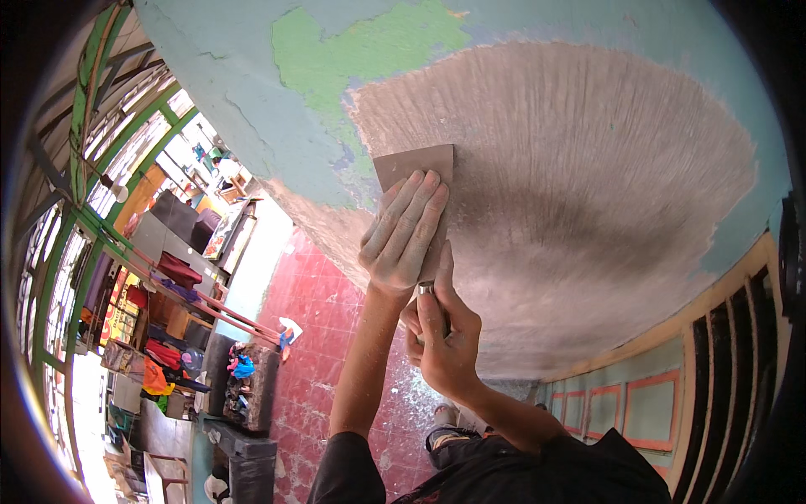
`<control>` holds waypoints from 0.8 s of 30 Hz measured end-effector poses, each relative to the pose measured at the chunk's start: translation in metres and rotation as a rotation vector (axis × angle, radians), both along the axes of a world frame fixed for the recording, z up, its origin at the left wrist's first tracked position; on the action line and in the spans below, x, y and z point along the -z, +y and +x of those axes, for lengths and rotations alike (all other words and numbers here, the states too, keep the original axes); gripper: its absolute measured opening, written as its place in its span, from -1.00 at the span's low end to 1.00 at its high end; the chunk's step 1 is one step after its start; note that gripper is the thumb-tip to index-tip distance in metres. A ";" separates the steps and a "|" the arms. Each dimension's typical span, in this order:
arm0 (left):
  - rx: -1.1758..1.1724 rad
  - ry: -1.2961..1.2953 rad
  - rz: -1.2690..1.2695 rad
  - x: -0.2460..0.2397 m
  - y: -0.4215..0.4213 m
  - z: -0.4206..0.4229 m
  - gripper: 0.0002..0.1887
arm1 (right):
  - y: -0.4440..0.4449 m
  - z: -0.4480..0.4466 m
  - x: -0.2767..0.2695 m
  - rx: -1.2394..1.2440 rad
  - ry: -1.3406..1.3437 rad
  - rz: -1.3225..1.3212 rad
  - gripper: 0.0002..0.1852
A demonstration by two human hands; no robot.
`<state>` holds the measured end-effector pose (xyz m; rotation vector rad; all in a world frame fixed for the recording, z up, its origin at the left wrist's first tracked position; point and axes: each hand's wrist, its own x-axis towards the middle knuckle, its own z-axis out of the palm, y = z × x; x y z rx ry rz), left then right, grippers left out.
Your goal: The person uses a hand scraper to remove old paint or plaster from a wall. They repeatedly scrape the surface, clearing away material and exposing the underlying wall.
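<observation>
A wide-bladed paint scraper [412,159] lies with its dusty blade against the wall. My right hand [448,340] grips its handle below the metal ferrule, index finger stretched up along the blade. My left hand [406,233], coated in pale dust, lies over the blade with its fingers together. How the left thumb sits is hidden. Around the blade's right side the wall is bare grey-brown plaster [567,145] with streaky marks. Green paint [321,57] shows up and to the left, and blue-grey paint [208,50] borders the stripped area.
Pale flakes [415,390] litter the red tile floor [302,302] by my feet. A dark bench [242,441] and piled clothes [160,372] stand left, under a green frame [82,107]. A barred window [724,378] is at right. Someone in white [225,169] sits far off.
</observation>
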<state>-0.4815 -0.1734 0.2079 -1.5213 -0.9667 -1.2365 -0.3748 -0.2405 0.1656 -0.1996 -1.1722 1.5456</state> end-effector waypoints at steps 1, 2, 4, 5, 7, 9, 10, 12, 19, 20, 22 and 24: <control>-0.005 0.006 -0.015 0.001 0.000 0.001 -0.71 | 0.003 -0.002 -0.002 -0.004 0.004 0.012 -0.41; 0.012 0.000 0.010 -0.003 0.002 0.000 -0.72 | 0.005 -0.004 -0.004 0.003 0.005 0.031 -0.40; 0.035 -0.009 0.039 -0.019 0.004 -0.002 -0.73 | 0.007 -0.008 -0.008 0.017 0.009 0.068 -0.40; 0.025 -0.002 0.009 -0.016 0.001 -0.002 -0.72 | 0.005 -0.008 -0.009 0.029 0.010 0.090 -0.40; 0.007 0.010 -0.025 -0.003 -0.003 0.002 -0.70 | -0.003 -0.002 0.001 0.035 0.039 0.021 -0.41; 0.019 -0.002 -0.026 0.000 -0.004 0.006 -0.68 | -0.003 -0.001 0.003 0.051 0.019 0.021 -0.42; 0.016 -0.019 -0.028 -0.008 -0.006 0.007 -0.69 | 0.002 -0.003 -0.001 0.064 -0.015 0.054 -0.42; 0.031 0.026 0.060 -0.019 0.006 -0.002 -0.72 | 0.007 -0.008 -0.013 0.018 -0.021 0.070 -0.42; 0.021 0.001 -0.019 -0.014 -0.004 0.005 -0.73 | 0.008 0.003 -0.003 0.012 -0.058 0.048 -0.40; 0.042 0.009 0.026 -0.026 0.000 0.002 -0.72 | 0.015 -0.004 -0.010 -0.011 -0.067 0.046 -0.40; 0.034 -0.008 0.055 -0.027 0.002 0.000 -0.72 | 0.014 0.000 -0.023 -0.080 -0.165 0.033 -0.40; 0.049 -0.013 0.039 -0.020 -0.002 0.001 -0.74 | 0.002 0.004 -0.016 -0.008 -0.124 0.013 -0.40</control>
